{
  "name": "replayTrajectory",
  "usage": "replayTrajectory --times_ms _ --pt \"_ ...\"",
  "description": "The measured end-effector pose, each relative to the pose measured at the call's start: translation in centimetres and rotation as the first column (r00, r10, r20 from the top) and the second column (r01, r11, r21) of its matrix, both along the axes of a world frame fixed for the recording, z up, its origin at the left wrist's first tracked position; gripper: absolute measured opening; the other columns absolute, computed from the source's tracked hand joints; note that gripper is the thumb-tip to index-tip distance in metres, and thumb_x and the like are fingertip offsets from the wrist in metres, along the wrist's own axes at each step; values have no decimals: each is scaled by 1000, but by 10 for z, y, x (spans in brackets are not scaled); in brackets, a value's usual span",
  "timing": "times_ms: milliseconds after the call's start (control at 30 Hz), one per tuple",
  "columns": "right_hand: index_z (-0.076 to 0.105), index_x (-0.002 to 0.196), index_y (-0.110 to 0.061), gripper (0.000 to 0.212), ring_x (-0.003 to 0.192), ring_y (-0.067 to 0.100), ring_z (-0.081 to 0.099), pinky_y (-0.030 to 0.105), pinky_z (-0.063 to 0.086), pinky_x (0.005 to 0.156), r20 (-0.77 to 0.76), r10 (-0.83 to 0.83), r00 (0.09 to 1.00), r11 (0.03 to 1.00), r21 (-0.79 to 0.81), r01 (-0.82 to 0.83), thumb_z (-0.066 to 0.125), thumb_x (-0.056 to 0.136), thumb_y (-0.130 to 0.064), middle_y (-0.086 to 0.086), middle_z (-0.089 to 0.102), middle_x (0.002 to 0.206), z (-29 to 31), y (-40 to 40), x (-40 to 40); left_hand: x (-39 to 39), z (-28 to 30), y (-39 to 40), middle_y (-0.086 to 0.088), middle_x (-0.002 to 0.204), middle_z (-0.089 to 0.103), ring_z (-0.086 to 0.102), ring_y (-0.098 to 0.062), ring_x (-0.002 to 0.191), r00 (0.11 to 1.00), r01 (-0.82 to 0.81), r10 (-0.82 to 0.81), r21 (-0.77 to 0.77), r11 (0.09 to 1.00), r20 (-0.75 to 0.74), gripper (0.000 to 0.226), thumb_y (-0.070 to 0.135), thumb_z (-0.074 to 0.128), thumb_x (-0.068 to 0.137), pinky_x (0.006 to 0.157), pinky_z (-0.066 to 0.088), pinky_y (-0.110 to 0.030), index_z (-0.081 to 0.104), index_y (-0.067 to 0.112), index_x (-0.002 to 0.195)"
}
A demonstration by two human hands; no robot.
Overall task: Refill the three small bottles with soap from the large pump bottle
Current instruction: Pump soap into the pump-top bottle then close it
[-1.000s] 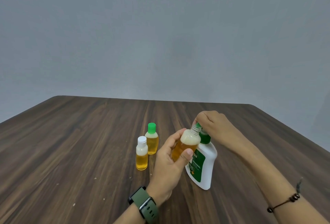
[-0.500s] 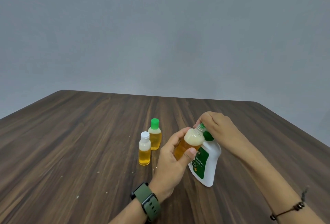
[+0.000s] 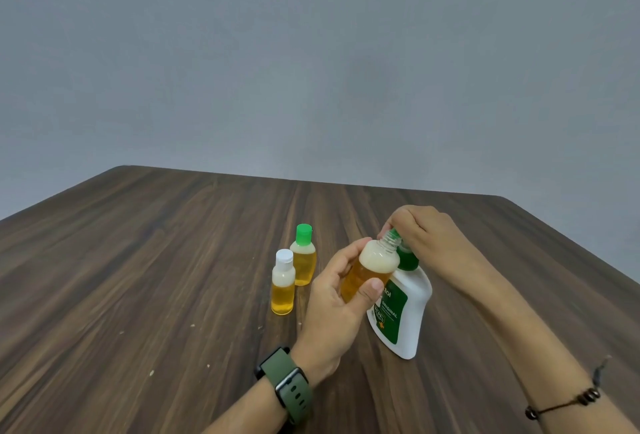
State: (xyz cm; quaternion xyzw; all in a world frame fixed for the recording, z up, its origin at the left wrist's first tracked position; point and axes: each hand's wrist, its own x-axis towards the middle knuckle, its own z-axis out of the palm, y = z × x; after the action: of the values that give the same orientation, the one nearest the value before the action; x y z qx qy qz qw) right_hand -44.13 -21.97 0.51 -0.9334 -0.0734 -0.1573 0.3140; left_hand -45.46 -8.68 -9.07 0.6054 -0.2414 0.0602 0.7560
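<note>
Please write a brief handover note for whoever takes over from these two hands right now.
Left hand: grips the uncapped small bottle, tilted, neck at the pump.
Right hand: on the pump head of the large pump bottle, which stands on the table.
Done, apparently: the white-capped bottle and green-capped bottle stand capped, holding soap.
Left: finish filling, cap it; its cap is not visible.

the large pump bottle (image 3: 412, 316) has a green label reading "original" and, partly hidden, "tol".

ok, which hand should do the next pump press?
Right. The right hand already sits on the pump bottle head; the left hand is occupied holding the open small bottle at the nozzle.
</note>
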Motion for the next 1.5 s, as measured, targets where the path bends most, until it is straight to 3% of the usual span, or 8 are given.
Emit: replayTrajectory --times_ms 133,267,400,667,967,1233,1367,1500 --pt "62 88 11 36 75 28 51 30 37 62 -1 -8 1000 999 37 8 34 95 -12 20 63 92 -8 -4 -1 0 -3 -1 21 115 62 56 -4 113 1000 15 -15 3 1000 -4 44 51 72 65 94 50 -29 58 49 107" --pt "61 88 10 36 81 35 55 30 38 63 18 -14 1000 997 74 12 33 95 -13 18 63 90 -15 -5 -3 -1 -5 -2 22 114 62 56 -5 113 1000 20 -20 12 1000 -5 43 44 69 69 92 50 -28 56 44 109" --pt "60 90 11 38 74 25 50 32 37 64 -2 -14 1000 998 65 14 33 95 -14 22 62 92 -8 -4 -1 -1 -1 -1 23 115 62 56 -2 112 1000 14 -14 5 1000 3 54 56 72 62 92 50 -28 55 43 111" --pt "61 90 12 39 74 23 48 31 37 65 -19 -23 1000 999 30 24 33 96 -15 28 62 96 2 -4 -1 -2 2 -1 22 117 61 55 -3 115 1000 22 -22 -5 1000 -8 59 63 72 58 95 49 -32 55 46 111" --pt "62 89 9 37 88 38 57 33 39 65 -21 -2 1000 999 33 3 33 95 -13 22 63 94 -2 -2 -2 -1 0 -1 21 114 62 56 -3 113 1000 9 -9 -8 1000 -23 39 29 66 76 96 49 -35 53 41 111" --pt "59 90 13 37 73 28 50 33 39 65 -21 -10 1000 997 82 12 32 95 -13 23 62 93 -13 -4 -3 -2 -4 -1 23 115 62 56 -3 113 1000 9 -9 10 1000 -3 51 60 71 61 90 51 -27 56 50 108" --pt "60 92 12 40 77 34 53 32 39 66 -13 -23 1000 998 65 24 31 96 -15 24 62 95 -3 -4 -2 -1 -1 -1 24 115 62 56 -1 112 1000 17 -17 -12 1000 -3 49 50 73 67 93 51 -29 54 43 112" --pt "61 96 11 41 75 22 52 29 39 65 -56 -33 998 999 28 35 31 96 -18 17 66 93 9 -5 -2 -4 2 1 24 113 63 56 1 111 1000 10 -10 -15 1000 -13 42 27 66 74 93 49 -30 53 37 113"
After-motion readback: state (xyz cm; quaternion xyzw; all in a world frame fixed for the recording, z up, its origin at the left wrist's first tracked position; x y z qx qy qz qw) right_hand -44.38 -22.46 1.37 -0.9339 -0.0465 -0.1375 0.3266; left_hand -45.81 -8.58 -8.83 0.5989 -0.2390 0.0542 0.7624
